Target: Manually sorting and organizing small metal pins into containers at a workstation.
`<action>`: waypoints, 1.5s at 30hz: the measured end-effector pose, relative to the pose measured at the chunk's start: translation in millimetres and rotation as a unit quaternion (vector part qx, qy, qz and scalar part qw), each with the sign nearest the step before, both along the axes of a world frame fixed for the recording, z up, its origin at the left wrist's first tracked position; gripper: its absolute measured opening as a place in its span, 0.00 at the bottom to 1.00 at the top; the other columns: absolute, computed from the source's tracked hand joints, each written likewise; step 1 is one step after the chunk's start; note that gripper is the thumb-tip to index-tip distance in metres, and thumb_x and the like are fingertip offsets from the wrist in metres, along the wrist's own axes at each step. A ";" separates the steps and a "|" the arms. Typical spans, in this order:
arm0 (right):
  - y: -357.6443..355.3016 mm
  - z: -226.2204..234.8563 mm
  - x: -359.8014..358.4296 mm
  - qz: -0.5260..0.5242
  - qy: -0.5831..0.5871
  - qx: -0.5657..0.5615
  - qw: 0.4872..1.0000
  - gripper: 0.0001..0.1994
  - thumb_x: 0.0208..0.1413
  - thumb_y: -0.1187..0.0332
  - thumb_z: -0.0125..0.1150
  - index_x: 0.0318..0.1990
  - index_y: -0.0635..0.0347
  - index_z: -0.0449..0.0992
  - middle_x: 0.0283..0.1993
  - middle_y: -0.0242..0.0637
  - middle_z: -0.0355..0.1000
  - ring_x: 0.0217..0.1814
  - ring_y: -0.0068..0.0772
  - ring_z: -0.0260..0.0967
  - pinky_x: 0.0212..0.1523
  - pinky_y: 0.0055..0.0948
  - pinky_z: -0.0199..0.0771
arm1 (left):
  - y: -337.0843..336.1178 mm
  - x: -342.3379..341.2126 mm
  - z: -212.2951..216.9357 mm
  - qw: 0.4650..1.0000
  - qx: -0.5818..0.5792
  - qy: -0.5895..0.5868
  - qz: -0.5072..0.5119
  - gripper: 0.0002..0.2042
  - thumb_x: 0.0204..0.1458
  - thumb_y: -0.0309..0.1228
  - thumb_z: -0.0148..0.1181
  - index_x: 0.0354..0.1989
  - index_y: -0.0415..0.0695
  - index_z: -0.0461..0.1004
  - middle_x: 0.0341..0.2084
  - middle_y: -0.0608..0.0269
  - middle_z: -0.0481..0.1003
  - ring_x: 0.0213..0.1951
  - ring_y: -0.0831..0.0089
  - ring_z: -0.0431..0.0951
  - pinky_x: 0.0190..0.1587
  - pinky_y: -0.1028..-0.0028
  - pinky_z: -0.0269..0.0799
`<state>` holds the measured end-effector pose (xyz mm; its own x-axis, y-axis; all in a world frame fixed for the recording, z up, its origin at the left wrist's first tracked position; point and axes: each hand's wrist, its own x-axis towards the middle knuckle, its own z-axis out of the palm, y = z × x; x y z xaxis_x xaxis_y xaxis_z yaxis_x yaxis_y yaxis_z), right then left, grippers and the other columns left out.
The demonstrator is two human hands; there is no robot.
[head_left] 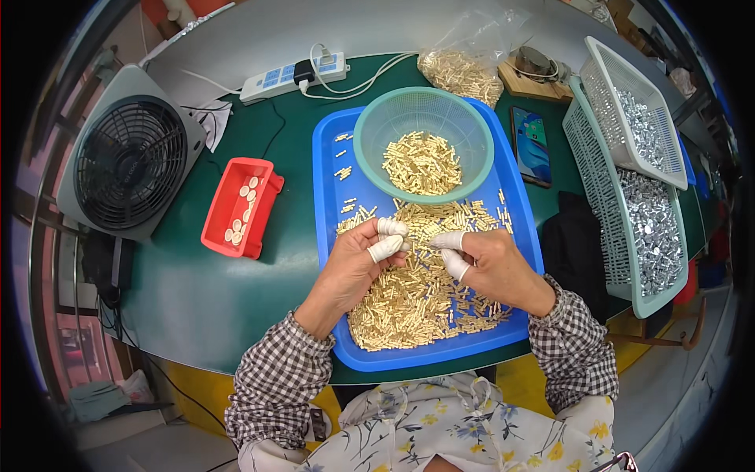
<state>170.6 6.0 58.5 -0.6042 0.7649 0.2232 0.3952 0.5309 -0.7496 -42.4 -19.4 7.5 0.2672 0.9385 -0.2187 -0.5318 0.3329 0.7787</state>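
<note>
Small brass-coloured pins (401, 311) lie in a thick layer across the blue tray (346, 358). Over the middle of them my left hand (354, 256) is closed in a pinch, with white finger cots on its thumb and fingertip. Just to its right, my right hand (499, 263) also pinches, its cot-covered fingertips pointing at the left ones. Whatever sits between either set of fingertips is too small to make out. A green mesh basket (366, 169) holding more brass pins rests on the tray's far part, beyond both hands.
On the green table (181, 307), a red bin (271, 208) with round pieces stands left, beside a fan (130, 161). At the back are a power strip (271, 82) and a bag of pins (460, 75). Right are a phone (531, 145) and baskets (605, 197) of silvery parts.
</note>
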 end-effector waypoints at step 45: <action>31.2 -19.6 122.8 -0.018 0.097 -0.262 0.960 0.17 0.56 0.77 0.48 0.54 0.63 0.67 0.25 0.35 0.73 0.20 0.19 0.69 0.21 0.18 0.69 | 22.6 119.3 5.0 0.774 0.295 0.559 -0.040 0.06 0.45 0.21 0.60 0.33 0.40 0.72 0.30 0.62 0.73 0.36 0.69 0.74 0.39 0.72 0.71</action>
<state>293.4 37.2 38.9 -0.5614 0.8223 -0.0931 0.2331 0.0492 -0.9712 76.8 3.2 12.5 0.2829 0.9534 0.1050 0.5884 -0.2590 0.7660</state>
